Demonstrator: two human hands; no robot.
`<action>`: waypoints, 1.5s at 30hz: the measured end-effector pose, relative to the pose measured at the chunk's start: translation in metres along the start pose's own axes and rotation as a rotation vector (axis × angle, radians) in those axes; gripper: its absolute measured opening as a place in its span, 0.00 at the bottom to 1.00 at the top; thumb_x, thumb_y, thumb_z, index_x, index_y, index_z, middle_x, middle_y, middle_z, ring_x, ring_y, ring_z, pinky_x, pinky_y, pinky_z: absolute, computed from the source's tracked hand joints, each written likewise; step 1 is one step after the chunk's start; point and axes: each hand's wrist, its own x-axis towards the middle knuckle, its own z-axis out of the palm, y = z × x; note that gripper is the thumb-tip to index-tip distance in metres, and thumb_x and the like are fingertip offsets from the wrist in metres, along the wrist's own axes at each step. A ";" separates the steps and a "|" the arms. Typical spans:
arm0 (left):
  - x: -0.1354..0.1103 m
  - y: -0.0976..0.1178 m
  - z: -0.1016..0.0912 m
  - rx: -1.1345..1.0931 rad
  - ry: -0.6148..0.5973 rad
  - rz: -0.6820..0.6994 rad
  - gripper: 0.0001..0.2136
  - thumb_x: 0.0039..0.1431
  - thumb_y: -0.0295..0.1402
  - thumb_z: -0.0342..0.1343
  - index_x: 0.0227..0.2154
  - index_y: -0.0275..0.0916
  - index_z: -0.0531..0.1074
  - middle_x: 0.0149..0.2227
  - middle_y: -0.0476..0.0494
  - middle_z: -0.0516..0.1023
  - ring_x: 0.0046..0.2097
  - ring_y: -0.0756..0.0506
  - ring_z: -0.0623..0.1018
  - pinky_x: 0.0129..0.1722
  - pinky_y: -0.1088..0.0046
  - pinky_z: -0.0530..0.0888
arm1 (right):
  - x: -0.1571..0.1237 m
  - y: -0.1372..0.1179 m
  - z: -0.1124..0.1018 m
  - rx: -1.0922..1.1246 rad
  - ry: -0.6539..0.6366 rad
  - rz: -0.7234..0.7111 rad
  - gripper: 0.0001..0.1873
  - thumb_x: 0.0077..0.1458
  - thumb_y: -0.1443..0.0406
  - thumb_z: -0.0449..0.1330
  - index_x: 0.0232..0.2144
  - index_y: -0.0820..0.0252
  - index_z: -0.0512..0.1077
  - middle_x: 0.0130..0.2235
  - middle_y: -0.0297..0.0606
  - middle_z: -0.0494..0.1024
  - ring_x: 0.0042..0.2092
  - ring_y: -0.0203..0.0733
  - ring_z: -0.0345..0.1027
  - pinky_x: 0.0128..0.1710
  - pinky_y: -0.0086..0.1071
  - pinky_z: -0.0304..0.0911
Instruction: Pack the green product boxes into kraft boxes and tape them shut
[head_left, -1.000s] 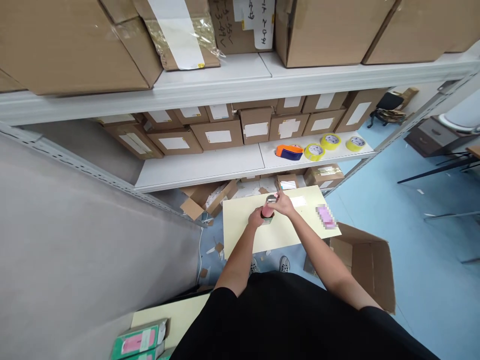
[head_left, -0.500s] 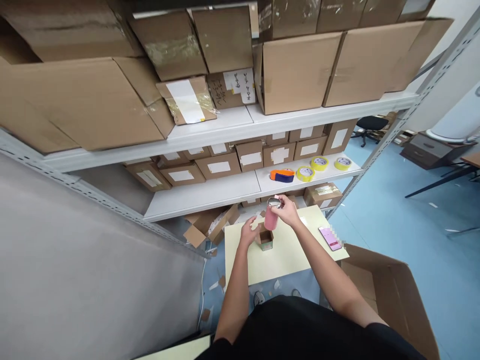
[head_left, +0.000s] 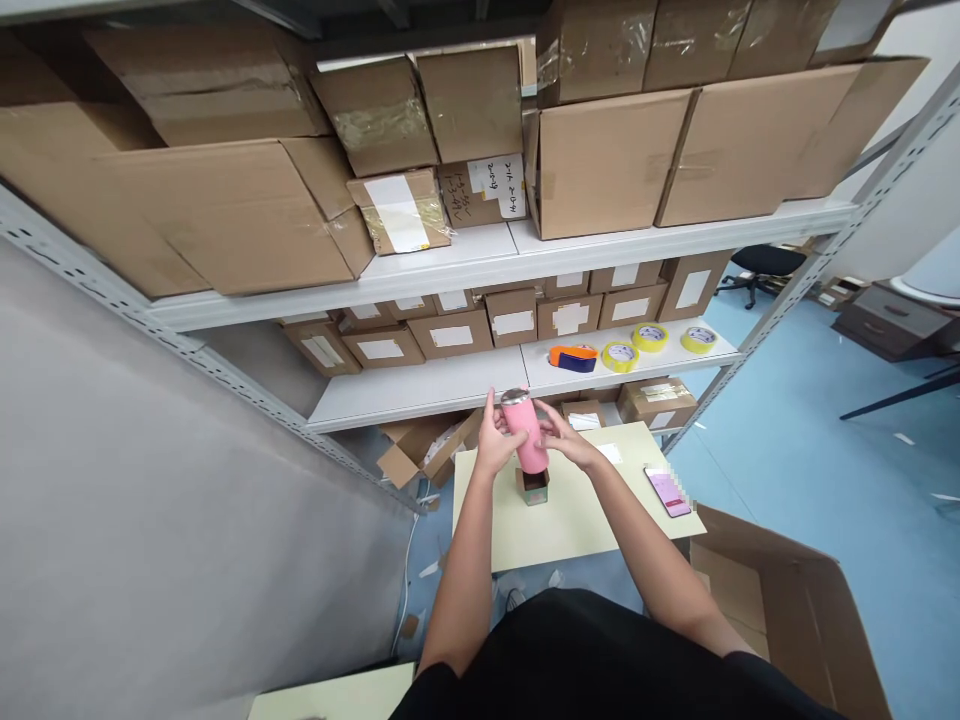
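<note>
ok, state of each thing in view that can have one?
Pink tumbler: in both hands, tilted; lid unclear
Left hand: gripping tumbler
Right hand: on tumbler
Small box: upright, top open
Phone: flat, screen lit
Tape rolls: lying flat
Large carton: open top
Carton left of table: flaps open

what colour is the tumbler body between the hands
The tumbler body is pink, best seen in the head view.

Left hand (head_left: 496, 442), right hand (head_left: 565, 441) both on pink tumbler (head_left: 532, 450), kinda tilted, over little open box (head_left: 535, 495) on table (head_left: 581, 525).
</note>
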 end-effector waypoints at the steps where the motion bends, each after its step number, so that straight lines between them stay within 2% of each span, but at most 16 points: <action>1: 0.003 0.000 -0.002 -0.042 -0.024 -0.004 0.57 0.54 0.37 0.69 0.77 0.45 0.34 0.56 0.37 0.76 0.53 0.42 0.79 0.54 0.64 0.76 | -0.003 0.003 0.001 0.028 -0.041 0.011 0.53 0.49 0.56 0.73 0.72 0.50 0.55 0.50 0.40 0.81 0.50 0.48 0.77 0.51 0.43 0.73; 4: 0.011 0.003 -0.001 -0.069 -0.056 0.003 0.53 0.60 0.41 0.67 0.77 0.45 0.35 0.60 0.35 0.74 0.58 0.41 0.78 0.57 0.61 0.76 | -0.009 0.012 0.006 0.068 0.009 -0.006 0.64 0.44 0.56 0.77 0.74 0.51 0.47 0.48 0.40 0.81 0.46 0.48 0.78 0.46 0.42 0.75; 8: 0.019 0.010 0.011 -0.060 -0.013 0.019 0.58 0.52 0.40 0.74 0.76 0.48 0.40 0.62 0.36 0.72 0.60 0.38 0.76 0.58 0.61 0.76 | -0.013 0.019 0.006 0.008 0.178 -0.050 0.72 0.39 0.56 0.81 0.76 0.50 0.43 0.43 0.35 0.79 0.43 0.45 0.76 0.47 0.41 0.74; 11: 0.024 0.014 0.021 -0.158 -0.030 -0.008 0.60 0.49 0.38 0.74 0.77 0.49 0.38 0.53 0.39 0.79 0.53 0.41 0.80 0.55 0.62 0.77 | -0.018 0.019 -0.002 0.051 0.100 -0.037 0.71 0.42 0.55 0.79 0.76 0.46 0.40 0.48 0.38 0.79 0.47 0.47 0.76 0.49 0.42 0.74; 13: 0.027 0.014 0.025 -0.220 -0.071 -0.021 0.61 0.51 0.39 0.74 0.77 0.50 0.33 0.52 0.40 0.80 0.50 0.42 0.81 0.56 0.62 0.76 | -0.021 0.017 -0.007 0.073 0.058 -0.025 0.67 0.46 0.54 0.77 0.76 0.44 0.40 0.51 0.40 0.79 0.48 0.48 0.76 0.48 0.42 0.74; 15: 0.030 0.013 0.029 -0.259 -0.097 -0.030 0.62 0.51 0.40 0.74 0.77 0.52 0.32 0.56 0.39 0.78 0.54 0.42 0.80 0.58 0.61 0.75 | -0.023 0.016 -0.010 0.042 0.109 -0.035 0.67 0.46 0.55 0.76 0.76 0.45 0.41 0.50 0.40 0.79 0.47 0.48 0.76 0.48 0.43 0.74; 18: 0.034 0.011 0.032 -0.272 -0.064 -0.064 0.65 0.45 0.40 0.78 0.77 0.54 0.36 0.62 0.37 0.74 0.59 0.39 0.77 0.60 0.61 0.74 | -0.024 0.014 -0.013 -0.033 0.233 -0.060 0.72 0.41 0.58 0.79 0.76 0.45 0.40 0.47 0.36 0.78 0.46 0.45 0.75 0.50 0.42 0.72; 20: 0.036 0.010 0.033 -0.286 -0.035 -0.100 0.66 0.43 0.39 0.79 0.77 0.52 0.36 0.58 0.37 0.77 0.56 0.40 0.79 0.58 0.61 0.75 | -0.024 0.014 -0.014 -0.025 0.221 -0.044 0.73 0.42 0.59 0.79 0.77 0.44 0.37 0.46 0.35 0.77 0.45 0.43 0.74 0.50 0.41 0.71; 23: 0.036 0.008 0.035 -0.332 -0.063 -0.145 0.66 0.47 0.40 0.77 0.77 0.49 0.32 0.51 0.40 0.81 0.49 0.42 0.82 0.56 0.60 0.76 | -0.024 0.016 -0.014 0.045 0.126 0.000 0.68 0.48 0.60 0.75 0.76 0.41 0.35 0.46 0.34 0.76 0.43 0.40 0.74 0.46 0.38 0.72; 27: 0.035 0.008 0.033 -0.330 -0.075 -0.158 0.65 0.47 0.39 0.77 0.77 0.52 0.34 0.57 0.38 0.77 0.55 0.41 0.80 0.58 0.60 0.75 | -0.021 0.020 -0.009 0.007 0.200 -0.028 0.69 0.46 0.61 0.75 0.77 0.43 0.36 0.43 0.33 0.75 0.39 0.39 0.72 0.42 0.37 0.72; 30: 0.036 0.010 0.029 -0.286 -0.038 -0.167 0.66 0.44 0.36 0.79 0.77 0.52 0.36 0.54 0.39 0.79 0.54 0.40 0.80 0.58 0.59 0.75 | -0.018 0.019 -0.005 -0.068 0.268 -0.036 0.71 0.43 0.60 0.77 0.77 0.45 0.37 0.43 0.35 0.76 0.42 0.43 0.72 0.45 0.40 0.72; 34: 0.037 0.012 0.026 -0.358 -0.074 -0.190 0.63 0.50 0.38 0.75 0.77 0.50 0.33 0.52 0.39 0.80 0.52 0.41 0.81 0.58 0.58 0.75 | -0.016 0.013 -0.002 -0.056 0.173 -0.025 0.67 0.46 0.58 0.75 0.76 0.44 0.39 0.49 0.39 0.77 0.49 0.48 0.74 0.50 0.44 0.72; 37: 0.039 0.012 0.023 -0.339 -0.076 -0.157 0.63 0.48 0.38 0.77 0.77 0.52 0.36 0.57 0.38 0.78 0.56 0.40 0.79 0.60 0.58 0.73 | -0.015 0.010 -0.001 -0.098 0.222 -0.027 0.68 0.44 0.58 0.76 0.76 0.46 0.39 0.50 0.40 0.77 0.48 0.48 0.74 0.50 0.45 0.72; 39: 0.041 0.012 0.021 -0.291 -0.050 -0.157 0.65 0.44 0.36 0.78 0.77 0.52 0.37 0.54 0.39 0.78 0.56 0.40 0.79 0.60 0.58 0.73 | -0.014 0.010 -0.001 -0.124 0.255 -0.018 0.71 0.42 0.59 0.78 0.77 0.47 0.38 0.48 0.39 0.76 0.47 0.48 0.74 0.51 0.46 0.72; 42: 0.043 0.012 0.019 -0.300 -0.040 -0.184 0.63 0.47 0.36 0.76 0.77 0.50 0.36 0.50 0.41 0.81 0.52 0.41 0.81 0.59 0.56 0.74 | -0.014 0.013 -0.001 -0.062 0.178 0.015 0.70 0.44 0.58 0.76 0.77 0.46 0.36 0.49 0.39 0.76 0.48 0.48 0.74 0.51 0.47 0.72; 45: 0.042 0.012 0.019 -0.328 -0.058 -0.179 0.62 0.51 0.37 0.75 0.77 0.50 0.34 0.54 0.38 0.79 0.54 0.41 0.80 0.61 0.56 0.73 | -0.013 0.017 -0.002 -0.045 0.166 0.016 0.67 0.47 0.59 0.74 0.76 0.44 0.37 0.49 0.39 0.76 0.48 0.48 0.75 0.51 0.47 0.72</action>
